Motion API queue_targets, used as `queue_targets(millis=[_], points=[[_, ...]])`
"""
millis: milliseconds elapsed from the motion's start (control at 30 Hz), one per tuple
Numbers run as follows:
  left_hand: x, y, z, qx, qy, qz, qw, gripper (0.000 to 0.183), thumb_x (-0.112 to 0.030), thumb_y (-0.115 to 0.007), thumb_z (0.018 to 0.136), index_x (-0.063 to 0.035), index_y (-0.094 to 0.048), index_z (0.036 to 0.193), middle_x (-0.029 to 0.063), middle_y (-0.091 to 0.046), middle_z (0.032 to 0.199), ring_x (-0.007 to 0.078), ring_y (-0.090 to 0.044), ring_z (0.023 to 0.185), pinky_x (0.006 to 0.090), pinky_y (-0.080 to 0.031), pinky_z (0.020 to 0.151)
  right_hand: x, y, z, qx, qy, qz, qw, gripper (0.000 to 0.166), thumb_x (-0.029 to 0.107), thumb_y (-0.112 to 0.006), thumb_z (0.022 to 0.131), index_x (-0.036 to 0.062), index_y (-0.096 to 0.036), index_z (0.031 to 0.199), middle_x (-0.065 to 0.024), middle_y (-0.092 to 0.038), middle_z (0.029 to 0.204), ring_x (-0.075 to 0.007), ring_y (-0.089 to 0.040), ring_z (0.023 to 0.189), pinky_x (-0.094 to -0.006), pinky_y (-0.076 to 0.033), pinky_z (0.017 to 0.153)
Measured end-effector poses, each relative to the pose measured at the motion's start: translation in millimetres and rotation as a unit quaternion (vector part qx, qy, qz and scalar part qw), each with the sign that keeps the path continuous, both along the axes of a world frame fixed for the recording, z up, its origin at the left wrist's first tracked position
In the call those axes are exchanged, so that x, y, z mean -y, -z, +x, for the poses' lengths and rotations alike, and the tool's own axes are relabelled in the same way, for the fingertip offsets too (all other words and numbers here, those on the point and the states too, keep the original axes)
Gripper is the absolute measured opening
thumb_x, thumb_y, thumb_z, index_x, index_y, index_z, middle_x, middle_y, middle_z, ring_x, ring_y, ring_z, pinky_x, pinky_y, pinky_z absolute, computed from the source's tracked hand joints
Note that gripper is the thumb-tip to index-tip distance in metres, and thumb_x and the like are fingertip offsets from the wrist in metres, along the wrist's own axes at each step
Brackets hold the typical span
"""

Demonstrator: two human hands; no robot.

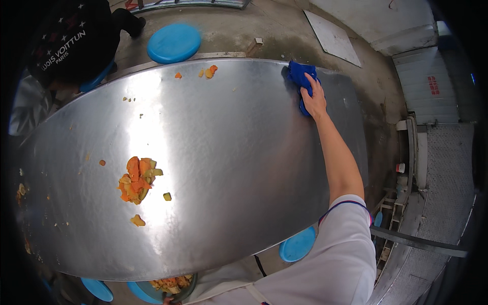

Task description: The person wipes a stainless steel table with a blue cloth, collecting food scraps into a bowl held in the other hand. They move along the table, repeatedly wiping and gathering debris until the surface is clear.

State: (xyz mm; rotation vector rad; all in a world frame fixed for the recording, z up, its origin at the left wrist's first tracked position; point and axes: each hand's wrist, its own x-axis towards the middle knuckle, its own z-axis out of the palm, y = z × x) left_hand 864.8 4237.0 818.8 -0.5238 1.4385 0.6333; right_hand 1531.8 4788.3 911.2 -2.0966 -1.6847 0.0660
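Note:
My right hand [315,99] presses a bunched blue cloth [301,71] onto the stainless steel tabletop [236,152], close to its far edge on the right. A dark wet patch shows on the metal beside the cloth. At the bottom edge, only a little of my left hand [167,300] shows, gripping the rim of a bowl [193,286] below the table's near edge. Orange and yellowish food scraps [173,284] fill the bowl. Left of centre on the table lies a pile of cooked orange and green vegetable pieces [137,181].
Small scraps [209,72] lie near the far edge, and more food bits [21,188] at the left end. Blue round stools [174,42] stand around the table, one [298,244] at the near side. A person in black [76,42] is at the far left.

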Motion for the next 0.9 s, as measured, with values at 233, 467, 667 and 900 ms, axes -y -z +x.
queue_targets(millis=[233,467,667,900], points=[[11.9,4.5,-11.8,0.013,-0.020,0.018,1.000,0.044,-0.014,-0.055,0.072,-0.0032,-0.052,0.114,0.0106,-0.059,0.107,0.0247,-0.056,0.095,0.0372,-0.049,0.076,-20.6,10.6,38.5,0.035,0.332,0.010,0.943,0.053,0.038,-0.048,0.078,0.0235,-0.044,0.128,-0.0176,-0.040,0.132,-0.0361,-0.039,0.120,-0.0405,-0.031,0.100],[50.3,-11.3,-21.2,0.059,-0.074,0.041,0.995,0.043,-0.008,-0.049,0.066,-0.0013,-0.053,0.107,0.0129,-0.060,0.097,0.0261,-0.058,0.086,0.0359,-0.050,0.067,-87.4,0.5,-184.6,-0.029,-0.073,0.084,0.993,0.042,0.027,-0.053,0.077,0.0271,-0.053,0.119,-0.0182,-0.047,0.126,-0.0369,-0.041,0.117,-0.0405,-0.034,0.099],[90.8,7.3,-27.1,-0.104,0.003,0.117,0.988,0.024,0.000,-0.054,0.068,-0.0013,-0.055,0.092,0.0069,-0.058,0.087,0.0223,-0.057,0.082,0.0339,-0.048,0.069,-37.8,-3.7,-343.0,-0.122,-0.357,0.068,0.923,0.043,0.018,-0.055,0.076,0.0257,-0.054,0.118,-0.0109,-0.047,0.128,-0.0315,-0.041,0.120,-0.0383,-0.032,0.101],[43.3,-17.9,-6.4,-0.112,-0.110,0.127,0.979,0.031,0.001,-0.052,0.069,-0.0005,-0.052,0.099,0.0086,-0.058,0.088,0.0219,-0.059,0.077,0.0316,-0.049,0.065,64.1,3.7,-432.1,-0.134,-0.515,0.019,0.846,0.042,0.009,-0.054,0.072,0.0210,-0.059,0.112,-0.0065,-0.051,0.124,-0.0285,-0.046,0.115,-0.0393,-0.032,0.101]])
